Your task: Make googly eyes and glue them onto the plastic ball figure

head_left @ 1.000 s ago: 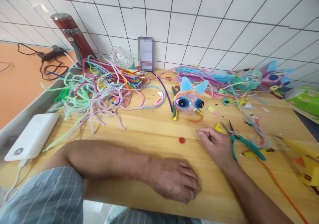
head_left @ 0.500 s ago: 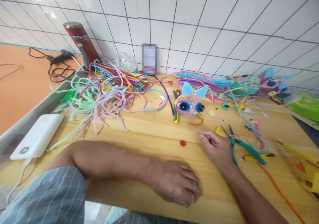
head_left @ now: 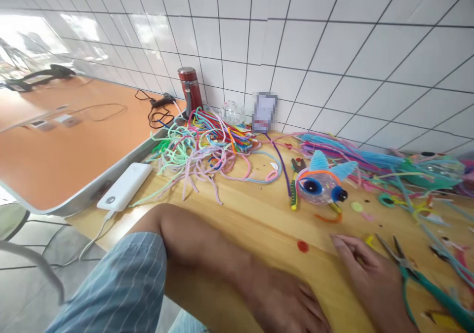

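Note:
My left hand [head_left: 294, 301] rests palm down on the wooden table at the lower edge, its fingers lying loosely on the surface with nothing visible under them. To its right, my right hand [head_left: 374, 276] lies on its side, fingers curled in and thumb against them, nothing visible inside. A red disc [head_left: 302, 245] lies between and above the hands. Teal-handled pliers [head_left: 405, 266] lie open-jawed beside my right hand. Farther back stands a clear ball figure [head_left: 320, 187] with blue ears and blue-rimmed eyes, next to green-and-yellow pliers [head_left: 294, 192].
Tangled pipe cleaners [head_left: 192, 150] spread at back left, near a red thermos [head_left: 190, 91] and a white power bank [head_left: 125, 187]. A phone [head_left: 264, 112] leans on the tiled wall. Blue pipe cleaners [head_left: 355, 155] and a green ball [head_left: 433, 170] lie at back right.
The view has swung left, so the objects and both hands appear farther right and lower. More of the orange table shows. The hands keep about the same pose.

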